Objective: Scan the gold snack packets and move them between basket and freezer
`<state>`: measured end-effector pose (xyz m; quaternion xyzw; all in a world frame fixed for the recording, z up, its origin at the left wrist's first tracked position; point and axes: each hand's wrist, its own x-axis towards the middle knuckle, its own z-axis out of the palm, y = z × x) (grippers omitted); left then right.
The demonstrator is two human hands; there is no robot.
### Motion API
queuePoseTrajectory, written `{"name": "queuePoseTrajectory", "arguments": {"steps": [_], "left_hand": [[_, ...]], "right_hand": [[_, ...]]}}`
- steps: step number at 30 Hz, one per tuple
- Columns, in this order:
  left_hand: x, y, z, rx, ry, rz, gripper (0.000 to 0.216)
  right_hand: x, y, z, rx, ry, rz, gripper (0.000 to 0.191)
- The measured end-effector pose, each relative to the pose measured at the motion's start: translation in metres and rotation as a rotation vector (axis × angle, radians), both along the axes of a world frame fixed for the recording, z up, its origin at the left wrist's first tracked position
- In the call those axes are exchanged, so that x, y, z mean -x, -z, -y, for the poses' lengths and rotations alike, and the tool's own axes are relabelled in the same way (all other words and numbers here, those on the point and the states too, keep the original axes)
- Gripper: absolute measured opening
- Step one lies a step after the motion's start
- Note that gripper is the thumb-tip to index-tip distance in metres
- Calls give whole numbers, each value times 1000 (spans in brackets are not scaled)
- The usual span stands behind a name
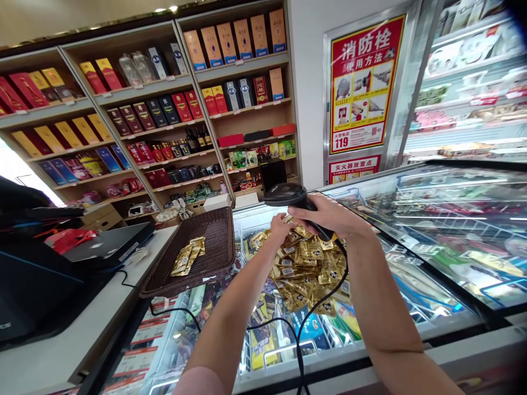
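Observation:
My right hand (329,215) is wrapped round the handle of a black barcode scanner (286,193), whose head points left. Beneath the scanner head, my left hand (282,227) has its fingers closed at a small gold packet, partly hidden by the scanner. A heap of gold foil packets (302,258) lies on the glass freezer top below both hands; some show printed barcodes. From the scanner a black cable (321,300) loops down towards me. To the left, a brown woven basket (218,236) has several gold packets (189,257) in it.
The glass-topped freezer (411,323) is full of packaged goods. On the left, a counter (102,312) bears a dark monitor and a black device (111,241). Shelves of boxed goods (177,109) line the back wall, beside a red fire-hydrant poster (366,82).

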<state>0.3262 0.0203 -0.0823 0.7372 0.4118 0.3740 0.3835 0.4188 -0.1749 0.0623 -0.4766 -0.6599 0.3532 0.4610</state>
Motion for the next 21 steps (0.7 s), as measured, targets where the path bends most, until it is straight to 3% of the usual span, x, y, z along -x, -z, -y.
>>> {"name": "queuePoseTrajectory", "arguments": {"steps": [9, 21], "left_hand": [[69, 6, 9, 140, -5, 85, 23], [153, -36, -5, 65, -104, 503, 34]], "right_hand": [[6, 2, -1, 5, -7, 38, 45], [21, 11, -11, 58, 3, 66, 46]]}}
